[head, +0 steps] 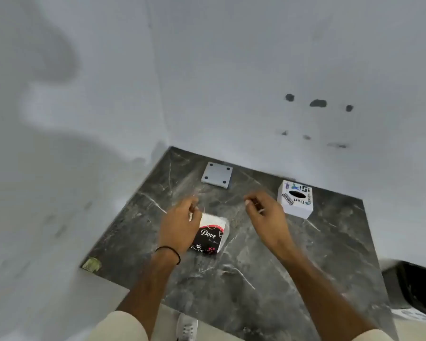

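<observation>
A soft Dove tissue pack (210, 236), black, red and white in clear wrap, lies on the dark marble table (256, 279). My left hand (180, 223) is at the pack's upper left corner, with its fingers curled round the wrapper's edge. Faint clear film shows just above those fingers. My right hand (266, 214) hovers over the table to the right of the pack, apart from it, fingers curled and blurred. Whether it pinches any film is unclear. A white tissue box (296, 199) with a dark oval opening stands at the back right.
A grey square plate (217, 174) with corner holes lies at the back by the wall. White walls close the table's far and left sides. A sticker (92, 264) marks the table's left corner. A black and white object (413, 289) sits off the right edge. A white shoe (187, 327) shows below.
</observation>
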